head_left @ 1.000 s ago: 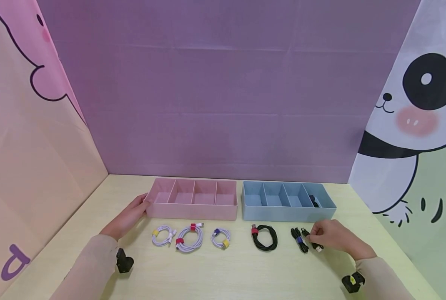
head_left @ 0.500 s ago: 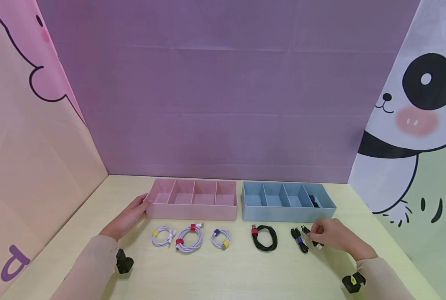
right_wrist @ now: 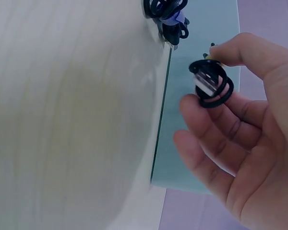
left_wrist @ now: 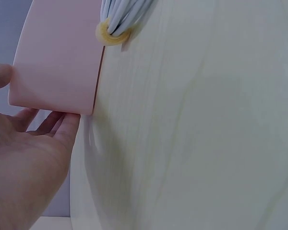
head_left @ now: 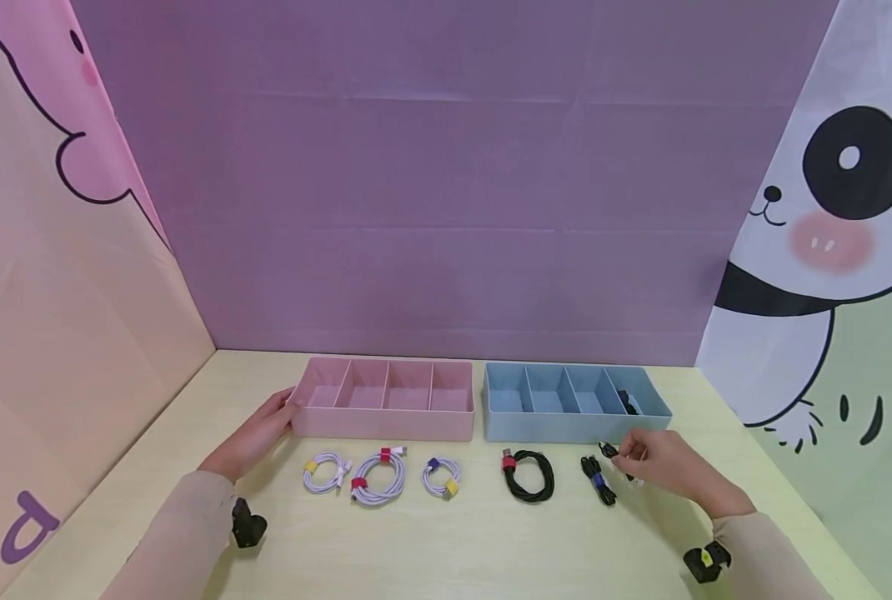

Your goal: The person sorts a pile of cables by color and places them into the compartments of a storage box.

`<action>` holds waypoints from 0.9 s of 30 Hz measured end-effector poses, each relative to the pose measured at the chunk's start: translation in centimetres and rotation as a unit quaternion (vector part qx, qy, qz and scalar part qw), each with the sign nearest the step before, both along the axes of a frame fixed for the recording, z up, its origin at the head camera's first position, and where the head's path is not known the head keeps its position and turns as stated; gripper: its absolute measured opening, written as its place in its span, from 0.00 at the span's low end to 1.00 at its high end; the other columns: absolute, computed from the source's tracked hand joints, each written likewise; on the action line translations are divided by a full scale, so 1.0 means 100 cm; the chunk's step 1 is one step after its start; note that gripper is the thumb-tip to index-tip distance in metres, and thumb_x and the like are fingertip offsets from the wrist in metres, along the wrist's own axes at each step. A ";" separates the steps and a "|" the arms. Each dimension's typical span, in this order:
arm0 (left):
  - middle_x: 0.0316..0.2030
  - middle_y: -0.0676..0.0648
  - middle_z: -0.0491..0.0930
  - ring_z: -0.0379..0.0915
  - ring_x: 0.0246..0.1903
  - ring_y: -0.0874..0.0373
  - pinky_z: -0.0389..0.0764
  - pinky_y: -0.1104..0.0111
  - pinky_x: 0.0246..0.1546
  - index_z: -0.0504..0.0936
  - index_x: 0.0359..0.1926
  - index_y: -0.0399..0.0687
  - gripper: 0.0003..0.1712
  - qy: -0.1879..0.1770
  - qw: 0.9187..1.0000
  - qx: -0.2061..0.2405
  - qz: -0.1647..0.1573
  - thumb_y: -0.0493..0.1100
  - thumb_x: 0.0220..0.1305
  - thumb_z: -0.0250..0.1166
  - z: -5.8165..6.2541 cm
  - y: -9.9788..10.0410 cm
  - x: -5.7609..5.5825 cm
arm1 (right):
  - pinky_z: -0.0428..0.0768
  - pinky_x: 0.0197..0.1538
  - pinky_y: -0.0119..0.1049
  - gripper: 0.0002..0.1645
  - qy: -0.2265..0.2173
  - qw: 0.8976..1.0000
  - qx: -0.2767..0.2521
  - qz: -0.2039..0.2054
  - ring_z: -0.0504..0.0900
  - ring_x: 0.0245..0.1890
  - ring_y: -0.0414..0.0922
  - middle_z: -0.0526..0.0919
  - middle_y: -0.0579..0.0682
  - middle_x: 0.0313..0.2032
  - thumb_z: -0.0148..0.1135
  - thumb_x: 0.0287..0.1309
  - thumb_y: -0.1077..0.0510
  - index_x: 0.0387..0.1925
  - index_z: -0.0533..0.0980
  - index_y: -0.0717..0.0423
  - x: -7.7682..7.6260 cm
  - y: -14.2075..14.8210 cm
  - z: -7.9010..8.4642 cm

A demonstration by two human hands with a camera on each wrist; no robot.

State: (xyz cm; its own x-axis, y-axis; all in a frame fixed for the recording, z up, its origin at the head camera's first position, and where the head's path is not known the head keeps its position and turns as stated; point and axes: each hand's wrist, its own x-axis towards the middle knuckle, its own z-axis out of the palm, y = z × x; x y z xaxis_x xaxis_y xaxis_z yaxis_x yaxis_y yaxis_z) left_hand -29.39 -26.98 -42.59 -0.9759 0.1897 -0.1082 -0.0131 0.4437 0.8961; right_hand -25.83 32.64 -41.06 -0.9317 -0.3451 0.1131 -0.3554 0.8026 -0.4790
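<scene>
My right hand (head_left: 659,462) pinches a small bundled black USB cable (right_wrist: 212,82) between thumb and fingers, its metal plug showing in the right wrist view. In the head view only the far end of that cable sticks out past the fingertips, close in front of the blue divided box (head_left: 577,429). Left of it lies another black cable (head_left: 599,481) with a blue tie. My left hand (head_left: 254,437) touches the left end of the pink divided box (head_left: 383,423). In the left wrist view its fingers (left_wrist: 67,129) lie against the end wall, the thumb by the rim.
Three coiled white cables lie before the pink box: one with a yellow tie (head_left: 310,465), one with red ties (head_left: 386,454), one with blue and yellow ties (head_left: 453,487). A coiled black cable (head_left: 547,477) lies further right. Something black (head_left: 626,400) sits in the blue box's rightmost compartment.
The right hand has shifted slightly toward the blue box with the black USB cable, whose plug no longer shows plainly in the head view. The left hand stays at the pink box.
</scene>
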 end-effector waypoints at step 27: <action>0.77 0.33 0.40 0.38 0.75 0.35 0.44 0.38 0.72 0.36 0.79 0.40 0.44 -0.012 1.000 -0.006 -0.002 0.61 0.79 0.42 0.000 0.000 -0.002 | 0.74 0.25 0.32 0.06 0.071 0.997 -0.027 -0.032 0.73 0.24 0.36 0.78 0.39 0.25 0.68 0.62 0.56 0.31 0.78 0.50 0.004 -0.007 0.010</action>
